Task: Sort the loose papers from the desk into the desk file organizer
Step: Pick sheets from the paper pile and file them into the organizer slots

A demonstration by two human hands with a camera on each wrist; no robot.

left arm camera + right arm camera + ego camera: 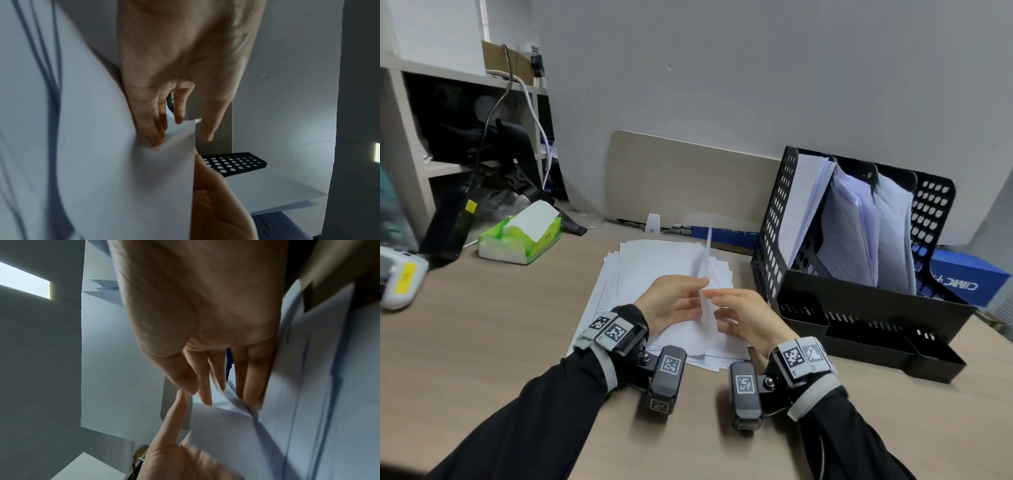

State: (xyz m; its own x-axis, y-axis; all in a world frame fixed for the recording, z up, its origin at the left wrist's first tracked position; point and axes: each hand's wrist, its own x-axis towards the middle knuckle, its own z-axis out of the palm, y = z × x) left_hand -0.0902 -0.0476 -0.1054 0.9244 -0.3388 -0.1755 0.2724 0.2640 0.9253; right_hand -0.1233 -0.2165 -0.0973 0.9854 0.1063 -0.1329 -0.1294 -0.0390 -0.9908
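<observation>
A stack of loose white papers (654, 263) lies on the wooden desk (482, 325) in front of me. One white sheet (707, 260) stands upright and edge-on above the stack, held between both hands. My left hand (698, 286) grips it from the left, fingers pressed into one face (156, 138) and thumb near its edge. My right hand (717, 298) holds it from the right, the sheet (226, 417) running between its fingers (205, 395). The black mesh file organizer (774, 212) stands at the right, with papers leaning in its upright compartments.
A green tissue pack (520, 236) sits at the back left, near black gear and cables (452, 226). A white device (400, 281) lies at the left edge. A blue box (969, 277) sits behind the organizer. A beige panel (688, 178) leans on the wall.
</observation>
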